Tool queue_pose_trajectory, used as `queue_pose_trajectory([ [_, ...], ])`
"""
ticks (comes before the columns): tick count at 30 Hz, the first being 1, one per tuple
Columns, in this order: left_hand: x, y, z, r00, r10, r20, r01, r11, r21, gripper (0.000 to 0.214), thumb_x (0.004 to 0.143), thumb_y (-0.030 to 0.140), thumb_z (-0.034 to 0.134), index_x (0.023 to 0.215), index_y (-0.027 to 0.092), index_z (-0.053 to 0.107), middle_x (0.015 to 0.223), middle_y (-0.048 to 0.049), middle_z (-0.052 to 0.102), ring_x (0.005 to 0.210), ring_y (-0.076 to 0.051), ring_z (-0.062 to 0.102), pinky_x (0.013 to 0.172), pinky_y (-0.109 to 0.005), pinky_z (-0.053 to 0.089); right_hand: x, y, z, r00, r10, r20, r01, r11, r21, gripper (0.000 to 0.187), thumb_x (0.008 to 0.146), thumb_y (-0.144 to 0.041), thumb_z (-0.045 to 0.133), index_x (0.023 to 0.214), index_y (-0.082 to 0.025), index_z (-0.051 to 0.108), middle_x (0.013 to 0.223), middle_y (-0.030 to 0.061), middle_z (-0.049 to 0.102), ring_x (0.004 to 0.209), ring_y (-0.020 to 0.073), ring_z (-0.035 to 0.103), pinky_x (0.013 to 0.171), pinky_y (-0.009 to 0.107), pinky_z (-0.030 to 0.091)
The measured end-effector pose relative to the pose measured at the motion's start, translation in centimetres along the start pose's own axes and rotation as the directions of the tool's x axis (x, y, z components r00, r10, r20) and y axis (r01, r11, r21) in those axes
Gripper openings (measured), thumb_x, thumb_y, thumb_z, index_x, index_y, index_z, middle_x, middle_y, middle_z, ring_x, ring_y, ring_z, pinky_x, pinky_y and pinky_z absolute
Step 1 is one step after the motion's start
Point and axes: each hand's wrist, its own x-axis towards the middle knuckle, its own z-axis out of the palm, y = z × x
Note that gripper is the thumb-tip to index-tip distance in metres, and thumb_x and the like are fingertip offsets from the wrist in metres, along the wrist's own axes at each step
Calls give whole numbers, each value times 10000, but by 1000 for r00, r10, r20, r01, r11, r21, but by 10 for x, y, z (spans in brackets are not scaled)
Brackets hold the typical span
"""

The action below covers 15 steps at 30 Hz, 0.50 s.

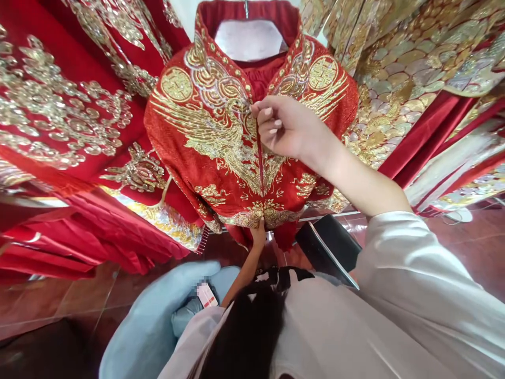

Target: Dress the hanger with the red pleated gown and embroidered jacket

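A red embroidered jacket (221,152) with gold phoenix patterns, round gold emblems and a stand-up collar hangs in front of me from a metal hook. My right hand (282,126) pinches the front opening just below the collar, thumb and forefinger together, other fingers curled. Whether a zip pull is between the fingertips is too small to tell. At the bottom, my left hand (258,235) grips the hem at the middle, thumb on top, its other fingers hidden behind the cloth. Between both hands the front opening runs down as a straight dark red line.
Red garments with silvery beadwork (59,105) hang close on the left. Gold scale-patterned garments (398,89) hang on the right. Below are a black box-like object (331,242), reddish floor tiles (90,295) and my light blue trousers (142,316), with a phone-like item on the lap.
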Motion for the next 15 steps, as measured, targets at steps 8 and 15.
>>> queue_pose_trajectory([
  [8,-4,12,0,1000,9,27,-8,998,-55,323,819,211,665,1112,114,572,1244,-138,584,1202,-269,500,1108,-399,332,-18,-18,8,999,-6,-46,4,998,-57,343,961,-152,275,668,-94,443,493,-115,286,358,-72,187,449,61,130],
  [15,-4,8,4,998,1,59,1,1000,-27,276,882,285,622,1112,134,594,1176,-104,583,1082,-225,563,963,-448,462,-16,-27,0,998,-24,49,18,993,115,374,951,-160,246,620,-108,410,415,-122,287,341,-65,170,411,70,93],
])
